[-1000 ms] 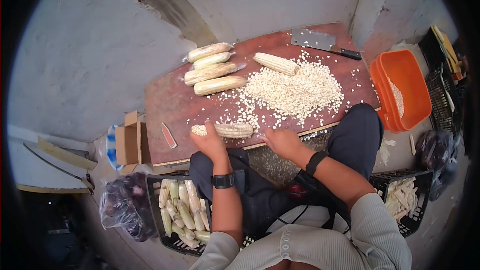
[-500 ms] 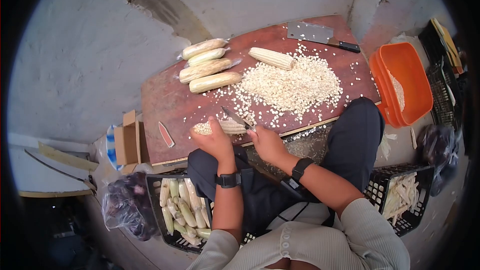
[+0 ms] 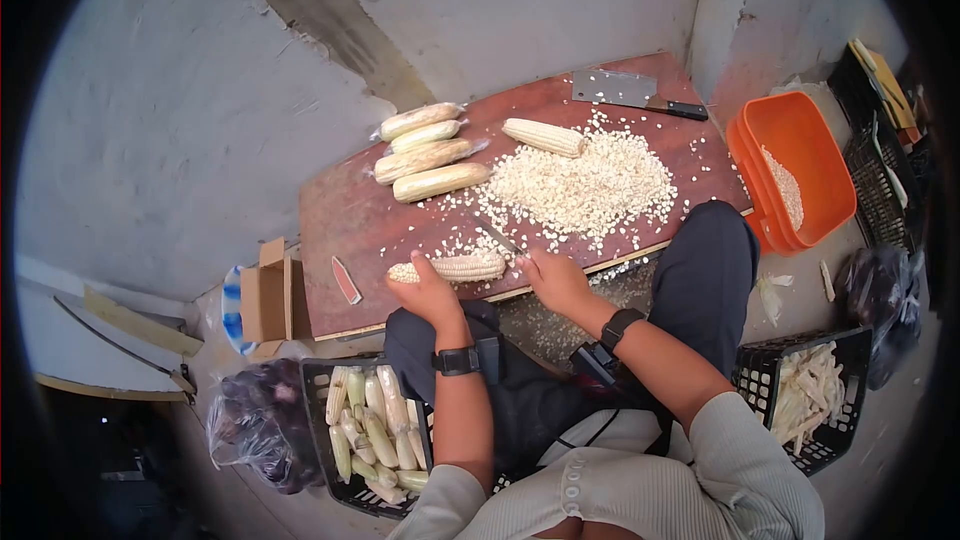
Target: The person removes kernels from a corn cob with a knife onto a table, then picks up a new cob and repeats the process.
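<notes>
My left hand (image 3: 427, 297) is wrapped round one end of a corn cob (image 3: 462, 268) above the front edge of the red board (image 3: 360, 230). In my right hand (image 3: 556, 280) is a small knife (image 3: 498, 236), its blade pointing up and left, just above the cob's right end. A large heap of loose kernels (image 3: 585, 180) lies beyond my hands, with a bare cob (image 3: 544, 137) against its upper left side. Several wrapped cobs (image 3: 425, 155) lie side by side left of the heap.
A cleaver (image 3: 620, 89) lies at the board's far right and a red-and-white blade-shaped piece (image 3: 346, 280) at its left. An orange bucket (image 3: 838, 175) holding kernels stands right. Crates of cobs (image 3: 312, 390) and husks (image 3: 858, 380) flank my legs. A cardboard box (image 3: 265, 305) stands left.
The knife has moved off the cob, slightly up and right, with my right hand. The cob in my left hand now shows more of its right end. The whole view has shifted slightly.
</notes>
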The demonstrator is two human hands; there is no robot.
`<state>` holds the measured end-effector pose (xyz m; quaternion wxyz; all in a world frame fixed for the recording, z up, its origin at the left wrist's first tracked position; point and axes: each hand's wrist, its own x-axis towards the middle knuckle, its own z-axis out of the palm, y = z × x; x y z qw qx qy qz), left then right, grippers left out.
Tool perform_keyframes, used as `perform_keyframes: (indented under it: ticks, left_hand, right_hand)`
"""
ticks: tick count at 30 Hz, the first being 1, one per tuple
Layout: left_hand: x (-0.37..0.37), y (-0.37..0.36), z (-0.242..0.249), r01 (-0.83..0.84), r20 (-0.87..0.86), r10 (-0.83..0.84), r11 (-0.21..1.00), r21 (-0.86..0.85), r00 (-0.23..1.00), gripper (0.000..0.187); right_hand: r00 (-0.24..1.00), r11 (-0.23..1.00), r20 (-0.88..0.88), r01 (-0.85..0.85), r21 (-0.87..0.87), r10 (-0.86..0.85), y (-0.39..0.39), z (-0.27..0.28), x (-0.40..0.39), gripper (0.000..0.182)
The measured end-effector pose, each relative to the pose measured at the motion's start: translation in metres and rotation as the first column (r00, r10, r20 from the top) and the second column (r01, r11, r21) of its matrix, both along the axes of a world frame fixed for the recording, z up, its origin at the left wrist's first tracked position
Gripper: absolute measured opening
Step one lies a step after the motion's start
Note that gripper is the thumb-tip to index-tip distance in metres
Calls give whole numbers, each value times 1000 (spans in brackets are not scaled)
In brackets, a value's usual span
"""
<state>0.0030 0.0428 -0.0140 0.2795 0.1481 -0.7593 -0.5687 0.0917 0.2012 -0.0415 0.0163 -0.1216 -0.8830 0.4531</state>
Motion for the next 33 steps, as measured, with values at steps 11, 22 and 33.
perform_keyframes:
  ticks: [11,22,33]
  left_hand:
    - [-12,-4,1,82,50,-106,936,341,993,27]
    - [-12,9,1,129,-15,-128,981,145,992,17]
    - [8,26,14,108,32,-107,994,-24,994,25]
  right_hand:
    - [969,887,-54,-199,417,243,14,-17,17,34]
    - [973,889,-38,-191,416,227,7,-20,1,33]
    - [991,987,68,124,-99,-118,-34,-25,-9,42]
